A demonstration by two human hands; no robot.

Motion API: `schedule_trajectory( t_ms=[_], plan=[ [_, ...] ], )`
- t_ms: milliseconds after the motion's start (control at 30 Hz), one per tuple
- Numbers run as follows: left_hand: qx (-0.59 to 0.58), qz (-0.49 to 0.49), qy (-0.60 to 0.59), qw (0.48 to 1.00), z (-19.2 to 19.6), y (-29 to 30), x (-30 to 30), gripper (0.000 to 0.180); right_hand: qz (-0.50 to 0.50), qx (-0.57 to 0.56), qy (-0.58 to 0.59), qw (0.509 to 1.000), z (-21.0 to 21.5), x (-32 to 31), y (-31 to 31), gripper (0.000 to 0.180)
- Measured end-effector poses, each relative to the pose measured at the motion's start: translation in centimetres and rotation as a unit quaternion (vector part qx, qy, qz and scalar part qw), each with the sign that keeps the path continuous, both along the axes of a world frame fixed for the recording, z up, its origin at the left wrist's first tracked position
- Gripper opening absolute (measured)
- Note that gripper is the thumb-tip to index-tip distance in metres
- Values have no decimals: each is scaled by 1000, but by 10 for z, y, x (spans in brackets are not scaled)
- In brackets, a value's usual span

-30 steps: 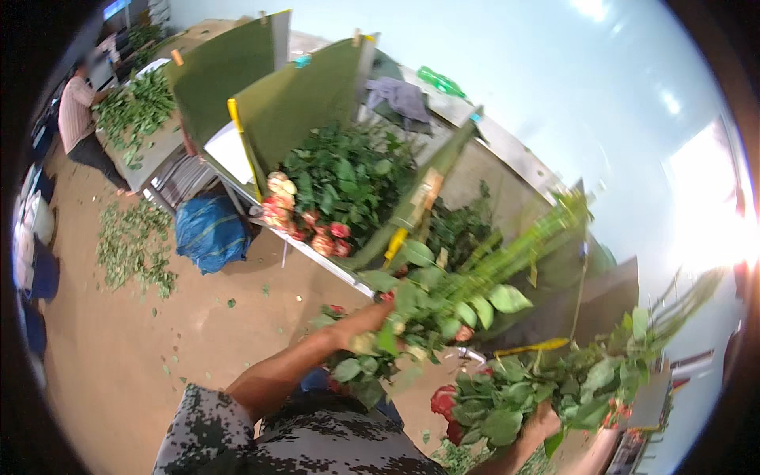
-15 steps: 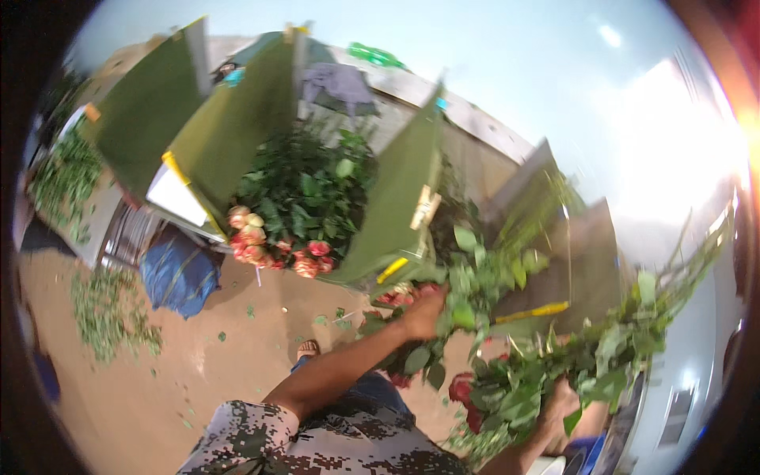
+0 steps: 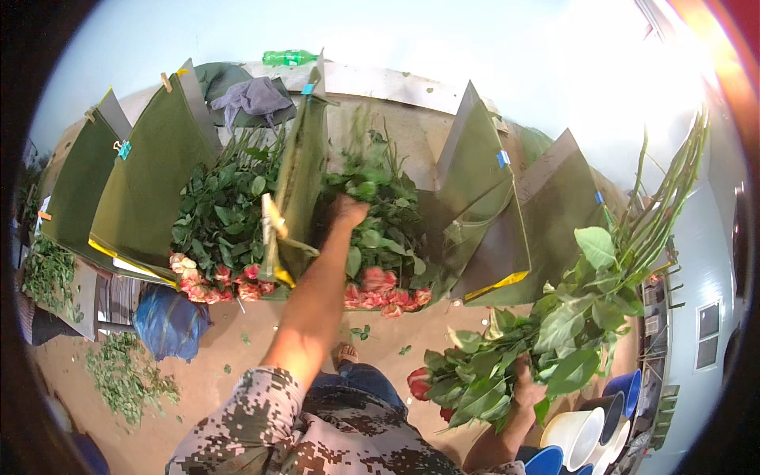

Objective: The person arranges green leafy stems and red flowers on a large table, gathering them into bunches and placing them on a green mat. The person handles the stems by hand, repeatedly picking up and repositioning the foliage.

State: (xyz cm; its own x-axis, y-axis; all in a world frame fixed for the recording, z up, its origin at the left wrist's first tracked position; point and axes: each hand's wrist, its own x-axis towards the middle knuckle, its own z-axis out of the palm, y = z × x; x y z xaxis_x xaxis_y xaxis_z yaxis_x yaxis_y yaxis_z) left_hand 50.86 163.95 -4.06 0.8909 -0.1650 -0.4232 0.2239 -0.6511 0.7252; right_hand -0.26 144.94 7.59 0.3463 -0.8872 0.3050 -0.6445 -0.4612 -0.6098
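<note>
My left hand [image 3: 347,212] reaches up into the middle green bin, resting on a pile of roses [image 3: 386,237] with pink heads at the front edge; whether it grips a stem I cannot tell. My right hand [image 3: 526,386] is closed around a bunch of long-stemmed roses [image 3: 570,332], leafy, with red heads pointing down-left and stems fanning up to the right. A second bin to the left holds another pile of pink roses [image 3: 222,229].
Green cardboard dividers [image 3: 150,190] separate the bins along a bench. A blue bag [image 3: 168,323] and stripped leaves [image 3: 119,380] lie on the dirt floor. White and blue buckets [image 3: 590,431] stand at lower right. A green bottle [image 3: 289,57] and grey cloth [image 3: 253,96] sit behind.
My left hand has moved from holding roses near my body up into the middle bin, where the roses now lie. The view has swung right along the bench.
</note>
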Motion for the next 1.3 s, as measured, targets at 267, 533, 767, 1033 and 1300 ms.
schedule_trajectory(
  t_ms=[267, 533, 767, 1033, 1300],
  plan=[
    [139, -58, 43, 988, -50, 27, 19, 91, 286, -179, 152, 929, -8, 48, -23, 48],
    [-129, -52, -385, 912, 72, 70, -152, 55, 341, 1, -102, 935, 59, 139, 13, 24],
    [-211, -289, -167, 919, 28, 280, -250, 30, 487, 101, -107, 861, 110, 203, 208, 46],
    [-138, -155, -401, 892, -64, 418, -261, 24, 607, 215, -41, 764, 75, 389, 402, 74],
    [-146, 57, 5, 988, -38, 471, -262, 25, 343, 221, 179, 895, -29, 549, 369, 120]
  ],
)
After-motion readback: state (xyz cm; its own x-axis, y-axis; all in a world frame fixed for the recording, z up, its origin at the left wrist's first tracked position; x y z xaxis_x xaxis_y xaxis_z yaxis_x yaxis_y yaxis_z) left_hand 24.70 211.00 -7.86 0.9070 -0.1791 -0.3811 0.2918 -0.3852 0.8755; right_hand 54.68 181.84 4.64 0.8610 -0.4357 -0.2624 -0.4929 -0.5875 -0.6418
